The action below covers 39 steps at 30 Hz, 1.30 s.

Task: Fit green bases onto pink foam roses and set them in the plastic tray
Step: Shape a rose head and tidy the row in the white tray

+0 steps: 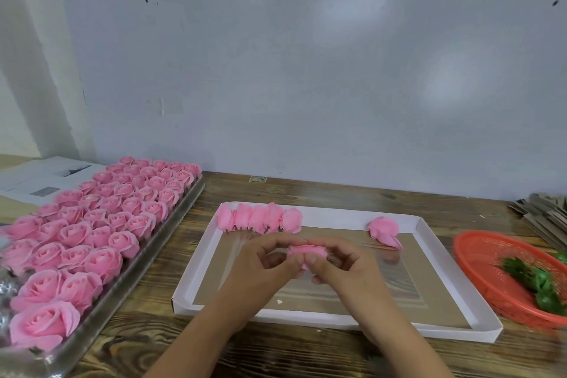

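- The pink foam rose point(306, 250) is held between both hands above the middle of the white-rimmed plastic tray point(310, 317), lying roughly sideways, its long axis running left to right.
- The left hand point(267, 267) pinches its left end; the right hand point(340, 267) pinches its right end, thumbs meeting underneath.
- Whether a green base is already on it I cannot tell; the fingers hide that end.
- A row of five finished roses point(259, 218) lies along the tray's far edge, just beyond the hands, so the next slot seems to be right of that row.
- One loose rose point(385, 230) lies at the far right corner.
- Green bases point(537, 281) sit in the red basket point(478, 258), nearer the right hand.
- The supply tray of roses point(92, 224) is nearer the left.
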{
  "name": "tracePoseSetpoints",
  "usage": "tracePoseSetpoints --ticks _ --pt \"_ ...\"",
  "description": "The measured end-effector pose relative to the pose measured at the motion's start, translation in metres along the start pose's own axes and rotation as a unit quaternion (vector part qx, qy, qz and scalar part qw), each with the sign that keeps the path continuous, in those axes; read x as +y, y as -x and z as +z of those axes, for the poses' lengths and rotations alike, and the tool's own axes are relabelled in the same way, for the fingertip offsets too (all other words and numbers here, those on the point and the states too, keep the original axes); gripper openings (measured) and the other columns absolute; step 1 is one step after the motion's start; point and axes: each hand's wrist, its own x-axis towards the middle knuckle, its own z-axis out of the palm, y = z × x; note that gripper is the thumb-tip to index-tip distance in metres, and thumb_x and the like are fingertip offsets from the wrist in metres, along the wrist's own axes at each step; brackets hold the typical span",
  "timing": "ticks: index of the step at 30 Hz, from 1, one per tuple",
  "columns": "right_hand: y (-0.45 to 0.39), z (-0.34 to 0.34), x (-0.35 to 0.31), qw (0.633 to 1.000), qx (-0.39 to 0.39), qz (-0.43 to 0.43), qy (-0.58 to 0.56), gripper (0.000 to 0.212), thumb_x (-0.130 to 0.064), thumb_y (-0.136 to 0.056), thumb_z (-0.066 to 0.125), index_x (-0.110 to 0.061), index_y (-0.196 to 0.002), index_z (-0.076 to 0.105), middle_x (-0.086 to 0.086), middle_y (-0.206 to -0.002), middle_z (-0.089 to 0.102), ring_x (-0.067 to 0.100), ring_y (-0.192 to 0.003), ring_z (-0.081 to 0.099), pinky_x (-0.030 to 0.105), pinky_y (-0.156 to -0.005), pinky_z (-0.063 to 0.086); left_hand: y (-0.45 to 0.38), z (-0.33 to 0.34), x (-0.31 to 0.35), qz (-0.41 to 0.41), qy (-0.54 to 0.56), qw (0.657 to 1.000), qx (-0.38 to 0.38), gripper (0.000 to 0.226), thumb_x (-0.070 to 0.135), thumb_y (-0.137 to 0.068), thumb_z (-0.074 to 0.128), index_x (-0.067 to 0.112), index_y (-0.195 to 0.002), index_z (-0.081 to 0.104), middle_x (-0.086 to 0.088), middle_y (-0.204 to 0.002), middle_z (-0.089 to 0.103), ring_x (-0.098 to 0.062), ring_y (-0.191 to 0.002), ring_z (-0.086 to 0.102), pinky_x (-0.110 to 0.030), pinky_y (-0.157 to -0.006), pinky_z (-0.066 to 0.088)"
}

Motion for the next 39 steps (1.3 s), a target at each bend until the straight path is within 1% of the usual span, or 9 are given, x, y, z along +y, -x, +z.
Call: tracePoseSetpoints --ticks 5,9,13,17,21,24,30,33,39 --pt "-0.001 -0.003 0.004 0.999 -0.005 0.024 -0.043 0.035 -0.027 -0.074 0.075 -0.006 -0.102 0.074 0.010 -0.081 0.074 0.009 -0.068 0.064 0.023 -0.061 0.053 0.000 0.000 -0.001 -0.001 -0.017 1.000 -0.011 0.017 0.020 -0.086 0.076 0.024 -0.102 0.077 -0.013 -0.101 0.077 -0.046 -0.096 0.067 -0.061 -0.087 0.053" --pt "-0.003 -0.004 0.006 0.998 -0.007 0.039 -0.051 0.017 -0.023 -0.088 0.067 -0.017 -0.100 0.077 0.007 -0.087 0.075 0.012 -0.074 0.068 0.025 -0.064 0.055 -0.001 0.000 -0.003 -0.017 -0.022 0.999 0.021 0.021 0.009 -0.089 0.075 0.028 -0.097 0.078 -0.007 -0.095 0.078 -0.036 -0.092 0.071 -0.045 -0.083 0.062" --pt "-0.003 -0.005 0.006 0.998 -0.004 0.041 -0.049 0.027 -0.005 -0.094 0.058 -0.022 -0.101 0.077 0.005 -0.094 0.075 0.013 -0.078 0.068 0.025 -0.065 0.055 -0.001 0.001 -0.001 -0.005 -0.005 0.999 0.032 0.030 0.001 -0.090 0.071 0.028 -0.100 0.079 0.001 -0.098 0.077 -0.021 -0.084 0.074 -0.027 -0.075 0.060" --pt "-0.003 -0.004 0.007 0.999 0.000 0.029 -0.024 0.024 -0.001 -0.089 0.065 -0.016 -0.105 0.074 0.004 -0.096 0.076 0.010 -0.078 0.069 0.021 -0.063 0.054 0.000 0.004 0.000 0.009 -0.021 1.000 0.011 0.032 0.018 -0.086 0.072 0.023 -0.117 0.072 0.001 -0.105 0.076 -0.026 -0.090 0.072 -0.039 -0.082 0.062" --pt "-0.002 -0.004 0.006 1.000 -0.003 0.022 -0.014 0.026 0.002 -0.087 0.067 -0.013 -0.108 0.073 0.004 -0.098 0.076 0.010 -0.081 0.069 0.021 -0.064 0.053 0.001 0.004 0.003 0.024 -0.040 0.999 -0.011 0.024 0.025 -0.089 0.076 0.043 -0.105 0.075 0.003 -0.103 0.078 -0.022 -0.090 0.073 -0.035 -0.084 0.061" --pt "-0.002 -0.006 0.007 0.999 -0.017 0.031 -0.028 0.025 -0.001 -0.088 0.067 -0.010 -0.111 0.072 0.008 -0.104 0.075 0.016 -0.090 0.070 0.022 -0.066 0.052 0.001 0.003 0.003 0.020 -0.021 1.000 -0.001 0.018 0.030 -0.086 0.075 0.041 -0.101 0.077 0.001 -0.101 0.078 -0.023 -0.093 0.073 -0.031 -0.082 0.061" --pt "-0.001 -0.007 0.006 0.998 -0.029 0.025 -0.052 0.021 -0.006 -0.087 0.068 -0.012 -0.105 0.075 0.011 -0.103 0.075 0.018 -0.087 0.068 0.023 -0.069 0.053 0.003 0.004 0.007 0.027 -0.025 0.999 -0.011 0.024 0.024 -0.086 0.071 0.039 -0.103 0.078 -0.001 -0.097 0.079 -0.018 -0.084 0.072 -0.033 -0.081 0.062" --pt "-0.002 -0.007 0.006 0.997 -0.015 0.030 -0.070 0.021 -0.003 -0.085 0.069 -0.018 -0.097 0.077 0.010 -0.097 0.076 0.016 -0.083 0.070 0.022 -0.068 0.054 0.003 0.005 0.005 0.026 -0.017 0.999 0.016 0.020 0.020 -0.084 0.071 0.022 -0.102 0.080 -0.002 -0.088 0.079 -0.013 -0.077 0.071 -0.028 -0.075 0.061" --pt "-0.005 -0.015 -0.004 0.998 -0.015 0.052 -0.042 0.021 -0.015 -0.087 0.068 -0.024 -0.105 0.074 -0.001 -0.101 0.075 0.011 -0.083 0.070 0.023 -0.064 0.055 0.000 0.005 0.003 -0.004 0.000 0.998 0.058 0.017 0.004 -0.088 0.071 0.016 -0.096 0.079 -0.004 -0.090 0.079 -0.020 -0.082 0.075 -0.028 -0.074 0.061"
